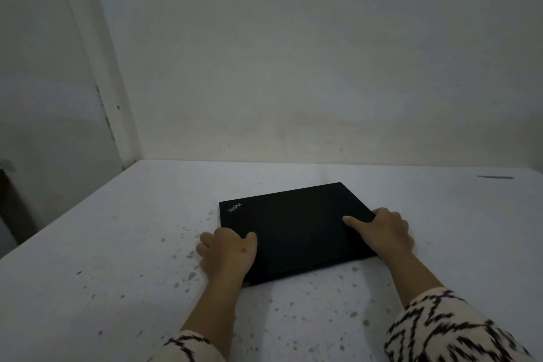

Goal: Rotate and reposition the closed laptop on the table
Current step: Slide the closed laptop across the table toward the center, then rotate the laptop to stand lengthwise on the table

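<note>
White speckled table point(123, 244) bearing a closed black rectangular laptop point(293, 232)

The pale top is flecked with small grey-brown spots, densest near the front; the laptop lies flat on it, skewed to the table's edges; a thin dark streak point(495, 177) marks the far right.

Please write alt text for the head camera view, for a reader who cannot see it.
Two bare hands grip a closed black laptop lying at an angle on a speckled white table: the left hand at its near left edge, the right hand at its right edge, thumbs on the lid. Patterned sleeves show at the bottom; a plain wall stands behind.
</note>
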Available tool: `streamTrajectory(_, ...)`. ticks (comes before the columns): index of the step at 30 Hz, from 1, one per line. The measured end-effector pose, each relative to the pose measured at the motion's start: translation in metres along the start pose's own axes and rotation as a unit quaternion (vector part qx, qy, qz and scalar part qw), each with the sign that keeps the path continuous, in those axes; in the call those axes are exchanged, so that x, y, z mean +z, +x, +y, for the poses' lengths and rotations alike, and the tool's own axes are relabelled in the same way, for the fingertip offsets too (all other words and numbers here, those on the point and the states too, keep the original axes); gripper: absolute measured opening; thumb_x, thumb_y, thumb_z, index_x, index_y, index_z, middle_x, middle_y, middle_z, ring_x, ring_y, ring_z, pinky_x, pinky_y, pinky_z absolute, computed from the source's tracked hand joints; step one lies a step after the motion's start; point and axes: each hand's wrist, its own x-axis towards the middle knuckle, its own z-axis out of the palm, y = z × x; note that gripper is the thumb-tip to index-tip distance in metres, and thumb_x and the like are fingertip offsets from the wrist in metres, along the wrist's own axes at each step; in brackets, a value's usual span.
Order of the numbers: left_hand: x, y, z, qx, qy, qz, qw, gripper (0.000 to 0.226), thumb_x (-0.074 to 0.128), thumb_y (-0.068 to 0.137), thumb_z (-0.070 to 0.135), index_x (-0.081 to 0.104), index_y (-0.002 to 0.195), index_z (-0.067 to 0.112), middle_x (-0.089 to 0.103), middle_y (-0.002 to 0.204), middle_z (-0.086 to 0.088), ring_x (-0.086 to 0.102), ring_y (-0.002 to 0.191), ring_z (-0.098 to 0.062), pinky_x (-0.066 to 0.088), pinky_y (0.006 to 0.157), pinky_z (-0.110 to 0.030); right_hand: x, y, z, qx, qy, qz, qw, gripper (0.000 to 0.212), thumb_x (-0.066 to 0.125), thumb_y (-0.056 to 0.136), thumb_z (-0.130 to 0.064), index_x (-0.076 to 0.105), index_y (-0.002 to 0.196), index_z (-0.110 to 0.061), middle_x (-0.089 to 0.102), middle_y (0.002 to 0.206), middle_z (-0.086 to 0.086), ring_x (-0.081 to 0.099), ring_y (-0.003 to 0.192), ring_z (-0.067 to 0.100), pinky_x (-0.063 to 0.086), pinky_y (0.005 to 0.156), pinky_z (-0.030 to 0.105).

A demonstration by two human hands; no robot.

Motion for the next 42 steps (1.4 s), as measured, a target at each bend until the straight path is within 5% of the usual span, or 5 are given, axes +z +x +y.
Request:
streamTrajectory(6,-0.011,0.019,0.008,0.134,0.215,-0.010,0.967,0.057,0.047,0.086,0.049,0.043,0.126,0.008,0.034,0.137,-0.015,0.028,0.129,-0.033,0.029,0.107,-0.049,0.005,-0.016,0.002,-0.051,-0.056,0.037,0.996,0.056,0.051,0.084,-0.053,0.049,0.120,-0.010,0.050,0.129,0.014,0.043,0.119,0.033,0.038,0.097,0.045)
streamTrajectory(14,0.000,0.069,0.018,0.309,0.249,-0.068,0.915,0.059,0.040,0.088,0.052,0.042,0.129,0.010,0.039,0.141,-0.011,0.029,0.135,-0.029,0.028,0.111,-0.049,0.016,-0.037,0.011,-0.119,-0.111,0.007,0.987,0.063,0.038,0.091,-0.052,0.030,0.139,-0.013,0.022,0.155,0.010,0.017,0.142,0.031,0.017,0.116,0.052)
streamTrajectory(19,0.000,0.085,0.019,0.312,0.212,-0.099,0.921,0.063,0.042,0.087,0.055,0.045,0.129,0.007,0.046,0.136,-0.014,0.045,0.122,-0.029,0.040,0.105,-0.042,0.018,-0.035,0.009,-0.116,-0.124,-0.013,0.985,0.056,0.033,0.093,-0.050,0.034,0.135,-0.013,0.020,0.155,0.008,0.013,0.142,0.032,0.009,0.115,0.059)
streamTrajectory(33,-0.002,0.086,0.010,0.319,0.187,-0.059,0.927,0.063,0.050,0.084,0.055,0.046,0.129,0.011,0.046,0.135,-0.011,0.039,0.124,-0.029,0.038,0.102,-0.037,0.013,-0.016,0.006,-0.146,-0.114,-0.051,0.981,0.055,0.032,0.096,-0.040,0.025,0.143,-0.012,0.014,0.158,0.005,0.008,0.145,0.028,0.004,0.115,0.059)
streamTrajectory(42,-0.008,0.079,0.002,0.298,0.160,-0.065,0.939,0.057,0.054,0.083,0.051,0.048,0.126,0.013,0.047,0.130,-0.012,0.037,0.121,-0.030,0.038,0.099,-0.037,0.008,0.000,0.009,-0.167,-0.098,-0.076,0.978,0.045,0.035,0.095,-0.038,0.041,0.129,-0.010,0.037,0.143,0.009,0.023,0.139,0.027,0.013,0.113,0.061)
